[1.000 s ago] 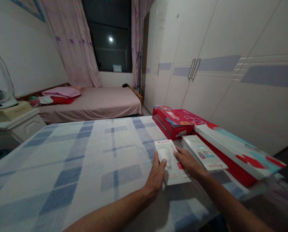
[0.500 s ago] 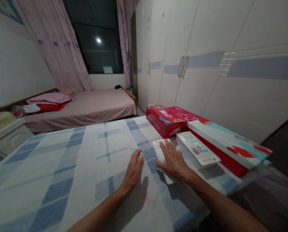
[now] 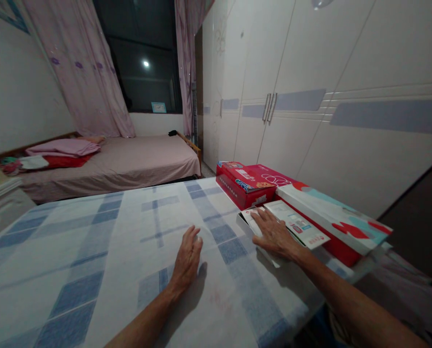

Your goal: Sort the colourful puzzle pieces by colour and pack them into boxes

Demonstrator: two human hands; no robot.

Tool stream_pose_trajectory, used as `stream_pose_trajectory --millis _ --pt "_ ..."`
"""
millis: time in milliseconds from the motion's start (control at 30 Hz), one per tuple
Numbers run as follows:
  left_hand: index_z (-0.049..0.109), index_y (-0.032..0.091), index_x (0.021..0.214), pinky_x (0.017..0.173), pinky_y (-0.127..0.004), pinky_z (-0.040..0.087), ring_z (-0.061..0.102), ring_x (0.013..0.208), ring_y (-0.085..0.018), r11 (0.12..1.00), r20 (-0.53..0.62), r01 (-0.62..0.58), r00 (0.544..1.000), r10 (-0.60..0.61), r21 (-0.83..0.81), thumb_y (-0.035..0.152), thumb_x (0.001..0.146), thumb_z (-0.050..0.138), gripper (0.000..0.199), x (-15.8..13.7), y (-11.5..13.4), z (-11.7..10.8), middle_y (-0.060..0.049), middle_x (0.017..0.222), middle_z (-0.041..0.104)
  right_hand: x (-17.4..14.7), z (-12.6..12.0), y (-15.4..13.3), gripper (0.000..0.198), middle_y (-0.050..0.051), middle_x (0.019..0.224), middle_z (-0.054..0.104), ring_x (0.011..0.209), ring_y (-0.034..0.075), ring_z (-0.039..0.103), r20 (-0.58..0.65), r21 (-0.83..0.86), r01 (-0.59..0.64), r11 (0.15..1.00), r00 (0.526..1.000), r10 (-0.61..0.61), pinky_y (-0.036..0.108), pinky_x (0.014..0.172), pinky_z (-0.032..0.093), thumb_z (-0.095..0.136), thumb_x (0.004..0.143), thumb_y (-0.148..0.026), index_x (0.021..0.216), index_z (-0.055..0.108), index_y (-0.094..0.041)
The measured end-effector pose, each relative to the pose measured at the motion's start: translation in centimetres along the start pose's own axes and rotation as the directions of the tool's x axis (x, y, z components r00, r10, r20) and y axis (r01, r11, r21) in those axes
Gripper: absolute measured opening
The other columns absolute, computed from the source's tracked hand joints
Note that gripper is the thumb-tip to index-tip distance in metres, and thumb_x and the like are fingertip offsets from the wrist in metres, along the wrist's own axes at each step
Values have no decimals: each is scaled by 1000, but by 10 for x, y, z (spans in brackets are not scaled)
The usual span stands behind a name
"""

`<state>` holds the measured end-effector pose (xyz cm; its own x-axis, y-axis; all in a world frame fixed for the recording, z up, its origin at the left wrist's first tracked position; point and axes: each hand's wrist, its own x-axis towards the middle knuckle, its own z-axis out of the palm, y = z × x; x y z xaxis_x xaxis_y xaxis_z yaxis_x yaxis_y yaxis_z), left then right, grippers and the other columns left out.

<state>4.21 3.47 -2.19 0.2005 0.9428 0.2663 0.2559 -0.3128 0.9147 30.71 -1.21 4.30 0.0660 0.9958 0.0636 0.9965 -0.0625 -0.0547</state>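
Observation:
My right hand point(image 3: 274, 233) lies over a flat white box point(image 3: 248, 220), fingers spread across its top and thumb toward its near side. Much of this box is hidden under the hand. Right beside it is a second white box point(image 3: 315, 238) with coloured print on top; whether the two touch or overlap I cannot tell. To the left, my left hand point(image 3: 185, 258) is at the checked bedspread point(image 3: 128, 270), fingers stretched out and nothing in them.
Beyond the white boxes lie a small red printed box point(image 3: 243, 186) and a long red, white and blue box point(image 3: 332, 208). White wardrobes point(image 3: 295, 140) run along the right. Another bed point(image 3: 146, 154) stands at the back under a window.
My right hand has slid the flat white box rightward, up to the printed white box. My left hand has shifted slightly left. The view has tilted a little.

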Motion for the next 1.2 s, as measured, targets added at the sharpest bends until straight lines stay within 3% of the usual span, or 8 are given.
stream_pose_trajectory --millis 233,500,700,867,1033,1133,1200 --pt "56 19 118 113 -45 19 31 135 -25 999 15 -14 1000 13 37 46 90 38 43 -1 2 0 -13 141 40 6 8 5 65 13 147 31 135 27 23 -39 -33 162 986 986 -163 44 106 23 47 77 -28 140 35 -15" --pt "58 17 117 112 -47 21 33 134 -27 999 16 -27 1000 26 42 46 90 38 44 -2 3 -1 -15 140 42 13 3 2 65 12 146 34 134 24 25 -38 -23 251 968 967 -252 43 107 20 47 75 -24 138 37 -14" --pt "57 17 117 109 -52 26 36 131 -27 988 22 -87 996 85 125 44 92 35 42 -1 -5 1 -16 139 43 25 12 -14 58 10 144 36 131 27 27 -105 -118 199 973 972 -211 47 104 21 46 77 -19 135 41 -19" --pt "56 16 119 110 -52 25 34 133 -27 986 47 -79 996 73 146 43 93 32 44 -2 -4 -1 -17 141 40 36 17 -9 61 11 141 40 127 25 33 -118 -126 97 987 987 -112 44 101 28 43 75 -12 136 39 -17" --pt "57 18 117 109 -53 27 37 131 -28 987 26 -101 995 98 126 42 92 34 42 -1 -9 1 -16 139 43 34 17 -5 60 10 142 40 128 26 33 -138 -80 91 993 985 -102 46 102 29 43 76 -11 135 40 -17" --pt "59 19 115 108 -53 29 39 129 -28 989 10 -104 995 104 106 43 91 36 41 0 -12 3 -15 138 45 21 12 -21 53 15 142 37 130 27 32 -229 2 76 997 971 -74 48 103 28 44 81 -16 134 42 -13" --pt "59 19 115 108 -53 29 39 129 -28 990 13 -101 995 100 96 43 91 36 40 1 -13 4 -15 138 45 10 8 -41 49 16 141 39 130 26 32 -319 87 158 984 940 -123 46 105 28 43 84 -18 132 43 -11"
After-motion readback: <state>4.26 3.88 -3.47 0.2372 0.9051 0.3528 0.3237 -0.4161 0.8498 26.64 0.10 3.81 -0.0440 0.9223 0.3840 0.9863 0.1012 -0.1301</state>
